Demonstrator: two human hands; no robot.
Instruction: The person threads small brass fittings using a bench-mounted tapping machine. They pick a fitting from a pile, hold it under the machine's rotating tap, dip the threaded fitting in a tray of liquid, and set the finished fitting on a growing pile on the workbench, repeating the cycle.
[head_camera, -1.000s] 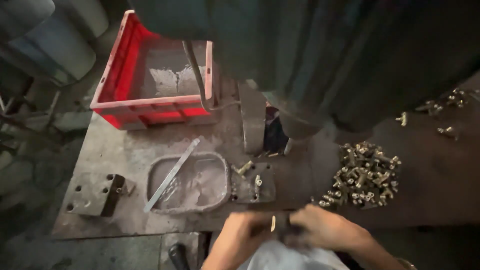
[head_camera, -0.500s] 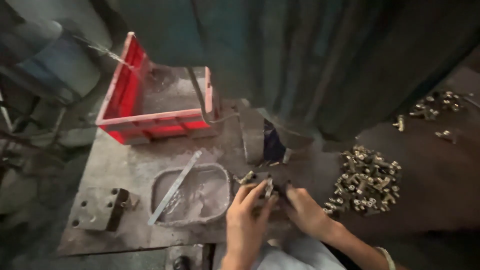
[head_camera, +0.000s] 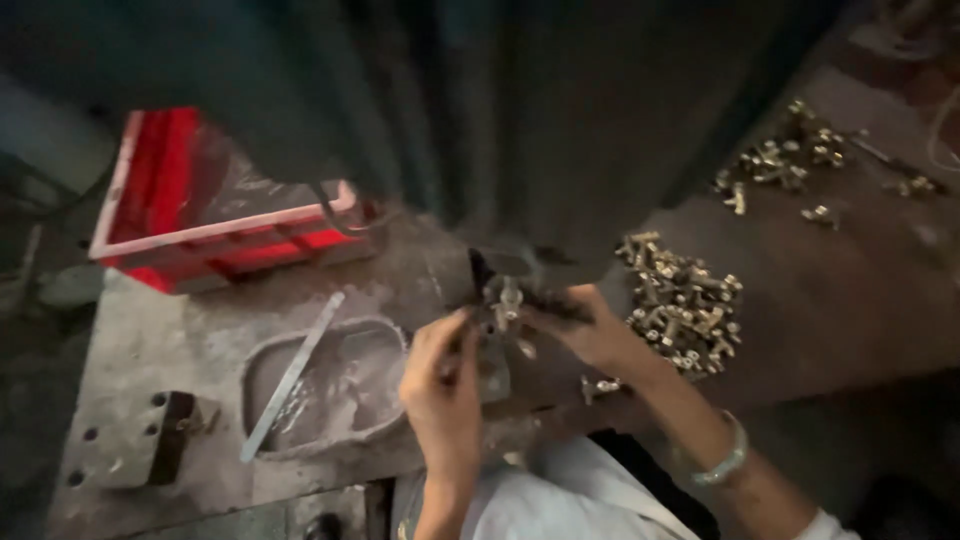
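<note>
My left hand (head_camera: 440, 385) is raised over the metal bench plate (head_camera: 170, 340), fingers pinched near a small brass fitting (head_camera: 507, 298) under the dark machine body (head_camera: 560, 120). My right hand (head_camera: 590, 330) reaches in from the right and its fingers close around the same fitting beneath the machine's head. The frame is blurred, so the exact hold of the left fingers is unclear. A green bangle (head_camera: 728, 458) sits on my right wrist.
A heap of brass fittings (head_camera: 680, 295) lies right of my hands, with more scattered (head_camera: 790, 160) far right. A red plastic crate (head_camera: 210, 215) stands at the back left. A shallow metal tray (head_camera: 330, 390) holds a flat metal strip (head_camera: 292, 375). A drilled block (head_camera: 135, 440) lies front left.
Both hands have moved up from the bench's front edge to the machine head, carrying a brass fitting. The view has shifted closer and to the right.
</note>
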